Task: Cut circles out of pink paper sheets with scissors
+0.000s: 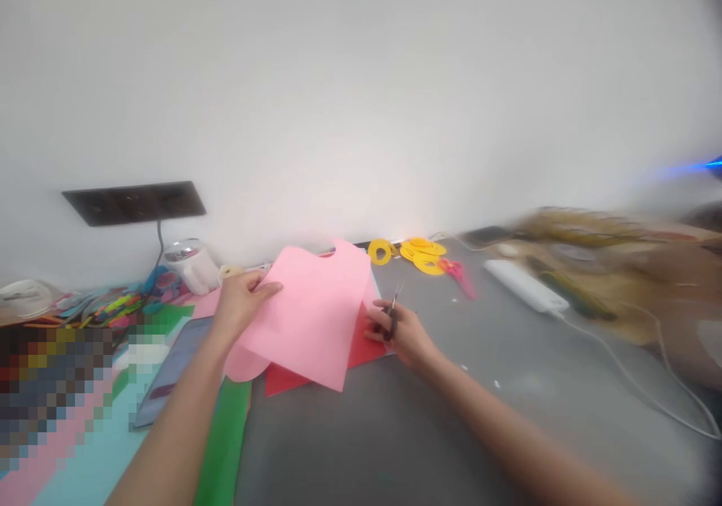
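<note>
My left hand (244,301) pinches the left edge of a pink sheet of paper (316,310), thumb on top. The sheet is raised and tilted, with a curved notch cut from its far edge. My right hand (403,333) is closed on dark-handled scissors (392,314), whose blades point up and away, just right of the sheet. Beneath the pink sheet lies red paper (369,340), partly covered. A rounded pink piece (247,363) shows under its lower left corner.
Yellow paper rings (380,251) and pink scissors (459,274) lie toward the wall. A white power strip (524,286) with a cable is at right. On the left are a tablet (177,371), green paper (222,446) and a white device (192,265). A wall socket panel (135,203) is above.
</note>
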The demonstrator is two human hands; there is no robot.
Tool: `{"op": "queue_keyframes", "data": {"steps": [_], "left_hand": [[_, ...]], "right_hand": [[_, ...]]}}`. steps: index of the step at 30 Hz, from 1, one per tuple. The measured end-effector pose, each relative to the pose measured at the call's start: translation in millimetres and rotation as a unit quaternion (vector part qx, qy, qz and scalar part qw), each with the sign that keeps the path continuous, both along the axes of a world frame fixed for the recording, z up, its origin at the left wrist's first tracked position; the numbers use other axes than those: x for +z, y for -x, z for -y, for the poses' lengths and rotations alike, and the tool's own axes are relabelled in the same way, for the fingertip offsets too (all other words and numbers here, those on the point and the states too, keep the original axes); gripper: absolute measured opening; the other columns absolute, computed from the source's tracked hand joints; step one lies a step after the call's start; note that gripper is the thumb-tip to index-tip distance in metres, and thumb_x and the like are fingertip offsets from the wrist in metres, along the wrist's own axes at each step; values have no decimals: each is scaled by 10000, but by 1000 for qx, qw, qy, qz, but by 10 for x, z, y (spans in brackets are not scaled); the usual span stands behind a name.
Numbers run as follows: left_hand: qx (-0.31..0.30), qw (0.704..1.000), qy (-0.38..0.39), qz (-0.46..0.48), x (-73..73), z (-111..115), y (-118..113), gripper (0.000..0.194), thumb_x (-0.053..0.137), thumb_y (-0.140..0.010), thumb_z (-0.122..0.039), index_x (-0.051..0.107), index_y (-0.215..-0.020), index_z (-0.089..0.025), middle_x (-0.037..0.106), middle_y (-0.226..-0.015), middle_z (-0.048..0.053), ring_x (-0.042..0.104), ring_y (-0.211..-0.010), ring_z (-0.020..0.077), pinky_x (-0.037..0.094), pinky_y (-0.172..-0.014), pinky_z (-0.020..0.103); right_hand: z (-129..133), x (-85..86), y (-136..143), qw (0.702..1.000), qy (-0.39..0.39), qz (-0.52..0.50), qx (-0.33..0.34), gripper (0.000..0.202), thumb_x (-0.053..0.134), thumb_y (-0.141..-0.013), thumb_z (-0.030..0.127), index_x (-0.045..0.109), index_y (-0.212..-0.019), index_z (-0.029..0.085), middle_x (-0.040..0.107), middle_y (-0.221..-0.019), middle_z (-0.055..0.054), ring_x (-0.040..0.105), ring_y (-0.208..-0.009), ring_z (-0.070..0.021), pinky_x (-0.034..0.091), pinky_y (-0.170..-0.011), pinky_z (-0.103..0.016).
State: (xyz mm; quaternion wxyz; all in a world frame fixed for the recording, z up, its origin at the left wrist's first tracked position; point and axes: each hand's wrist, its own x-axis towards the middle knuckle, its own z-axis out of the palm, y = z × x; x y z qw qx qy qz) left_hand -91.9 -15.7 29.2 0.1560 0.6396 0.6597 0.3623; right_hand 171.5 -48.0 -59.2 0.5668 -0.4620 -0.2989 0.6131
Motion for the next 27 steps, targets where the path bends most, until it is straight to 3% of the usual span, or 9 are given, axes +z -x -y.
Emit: {"op": "queue_keyframes", "data": {"steps": [2,5,12,15,18,21,23,25,27], "left_hand": [[-10,999,-13,47,177,78,-35,350,666,-679,-530,644,-687,-181,606,-635,1,532,-574,160,385,-487,253],[-29,968,-23,248,352,162,-96,365,806,-564,-470,686,-712,-159,654,-655,9,551,-548,139,432,-464,230],[-20,911,-72,405,372,127,-130,366,906,-469,-347,729,-726,-155,720,-719,20,624,-638,134,518,-564,205],[-119,876,-39,466,334,116,-77,568,876,-487,-541,753,-920,-196,750,-913,45,674,-893,223,559,-742,272],[-289,788,-65,539,243,132,-151,855,664,-519,-820,676,-1175,-271,682,-1221,87,551,-1222,351,515,-937,448],[-371,778,-37,506,85,151,-425,754,874,-512,-528,647,-1194,-302,620,-1326,87,499,-1293,340,454,-1024,458],[-352,816,2,458,-26,153,-663,764,886,-554,-436,616,-1242,-242,610,-1328,135,475,-1319,340,415,-1067,470],[-241,848,-34,472,-103,140,-870,665,834,-666,-383,598,-1263,-211,631,-1297,133,499,-1301,318,399,-1085,471],[-125,836,-88,528,-120,117,-989,573,804,-711,-333,615,-1237,-206,641,-1287,106,516,-1288,289,384,-1103,448]], "right_hand": [[-18,2,-4,1000,-10,-1,-4,466,861,-595,310,599,-945,148,566,-655,30,589,-625,-134,567,-600,-274],[-37,47,-11,999,-33,-7,4,518,879,-559,305,619,-977,145,585,-710,21,600,-641,-139,547,-590,-273],[-83,221,-57,996,-90,-19,20,472,890,-509,221,684,-926,137,584,-672,42,562,-608,-109,527,-635,-281],[-184,261,-46,994,-105,-34,-25,446,879,-515,257,664,-895,165,573,-662,54,549,-600,-108,514,-616,-283],[-306,327,17,989,-119,-58,-70,461,858,-535,301,635,-925,196,559,-681,61,544,-610,-107,502,-611,-279],[-388,402,139,985,-132,-69,-83,465,842,-542,298,619,-938,199,528,-670,72,516,-594,-93,476,-586,-256],[-406,430,240,985,-140,-61,-77,464,841,-534,297,611,-923,191,522,-653,71,500,-578,-93,454,-561,-250],[-414,443,332,985,-152,-48,-69,462,835,-530,300,610,-918,190,516,-636,73,484,-562,-91,445,-553,-252],[-444,473,386,984,-166,-31,-61,417,810,-554,305,615,-904,190,518,-630,65,484,-562,-100,447,-553,-262]]}}
